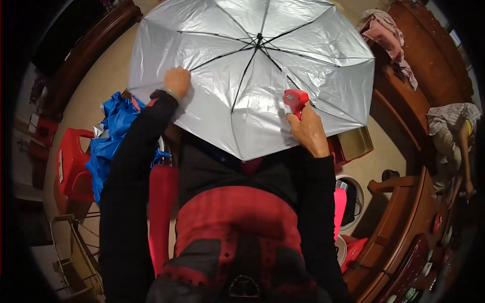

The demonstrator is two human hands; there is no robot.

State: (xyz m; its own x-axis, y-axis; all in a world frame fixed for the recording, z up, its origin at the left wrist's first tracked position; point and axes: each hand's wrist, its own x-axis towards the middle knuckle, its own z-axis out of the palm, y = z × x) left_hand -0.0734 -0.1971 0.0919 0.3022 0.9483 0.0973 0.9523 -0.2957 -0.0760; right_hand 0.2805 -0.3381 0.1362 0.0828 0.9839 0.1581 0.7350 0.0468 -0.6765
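Observation:
An opened umbrella (202,101) with a silver inner side and dark thin ribs spreads in front of me, its hub (259,41) toward the far side. My left hand (177,82) is closed at the left part of the canopy, by the end of one rib; its fingers are partly hidden and slightly blurred. In my right hand (309,130) is a small red gun-shaped tool (296,101), held over the near right part of the silver cloth. Whether the tool touches the cloth I cannot tell.
Crumpled blue cloth (113,136) lies by a red plastic stool (73,161) on the left. At right stand a gold box (356,143), a round white bin (359,202) with dark things inside, and a wooden bench (399,222). Pink cloth (386,38) hangs on wooden furniture at far right.

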